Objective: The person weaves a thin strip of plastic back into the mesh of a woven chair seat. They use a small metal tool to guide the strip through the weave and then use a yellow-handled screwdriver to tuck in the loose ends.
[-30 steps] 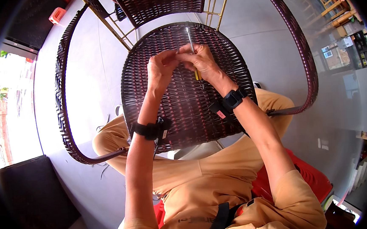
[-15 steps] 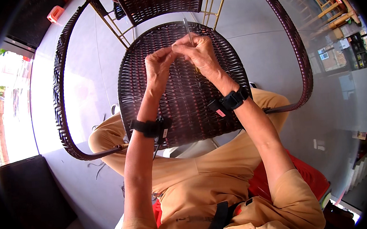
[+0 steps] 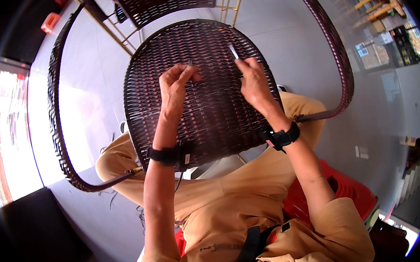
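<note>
right grip (image 3: 256, 83) on metal tool (image 3: 233, 51), lower end hidden

Grey floor (image 3: 282, 53) under a dark woven chair (image 3: 213, 111)

Two hands are seen: one left hand (image 3: 174, 88), one right hand (image 3: 256, 86). One tool (image 3: 233, 51), one small piece (image 3: 190, 62), two wristbands (image 3: 164, 155), one chair (image 3: 213, 113) with two armrests (image 3: 55, 107), one red seat (image 3: 362, 198) and one stool (image 3: 50, 22) are counted.

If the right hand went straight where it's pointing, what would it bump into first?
Probably the woven backrest, beyond the far edge of the woven seat. Depth is unclear, though: if the right hand points downward, it would meet the seat first.
</note>
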The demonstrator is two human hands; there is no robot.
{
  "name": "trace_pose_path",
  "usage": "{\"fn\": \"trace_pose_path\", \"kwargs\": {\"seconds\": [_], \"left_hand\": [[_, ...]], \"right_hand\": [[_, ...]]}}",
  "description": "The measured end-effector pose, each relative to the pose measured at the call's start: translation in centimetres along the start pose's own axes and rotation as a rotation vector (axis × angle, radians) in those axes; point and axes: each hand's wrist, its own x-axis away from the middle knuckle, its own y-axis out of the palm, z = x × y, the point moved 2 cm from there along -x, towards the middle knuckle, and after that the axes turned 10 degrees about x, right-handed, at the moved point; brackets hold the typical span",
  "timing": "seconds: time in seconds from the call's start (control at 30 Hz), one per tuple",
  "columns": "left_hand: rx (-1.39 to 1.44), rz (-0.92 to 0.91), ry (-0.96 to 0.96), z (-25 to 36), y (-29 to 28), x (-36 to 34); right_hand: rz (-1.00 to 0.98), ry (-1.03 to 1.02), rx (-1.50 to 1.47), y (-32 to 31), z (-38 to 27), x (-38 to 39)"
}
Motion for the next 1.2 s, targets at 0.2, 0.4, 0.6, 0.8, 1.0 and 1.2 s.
{"fn": "trace_pose_path", "kwargs": {"seconds": [0.2, 0.4, 0.6, 0.8, 1.0, 1.2], "left_hand": [[-0.238, 0.049, 0.015, -1.8, 1.0, -0.2], [-0.653, -0.146, 0.227, -2.0, -0.9, 0.1], [-0.451, -0.175, 0.117, -3.5, -2.1, -0.4], [-0.429, -0.210, 0.095, -3.9, -1.9, -0.5], [-0.388, -0.196, 0.152, -3.5, -1.8, -0.6], [-0.414, -0.013, 0.073, -0.7, -0.7, 0.5]], "right_hand": [[0.524, -0.115, 0.030, -3.8, -0.1, 3.4], [0.596, 0.000, -0.199, -11.7, 3.0, 15.1], [0.945, 0.807, 0.102, -21.8, 10.5, 34.2], [0.728, 1.557, 0.685, -33.6, 16.6, 54.7], [0.171, 1.605, 0.632, -31.1, 17.1, 58.6], [0.369, 1.479, 0.168, -31.0, 20.9, 59.0]]}}
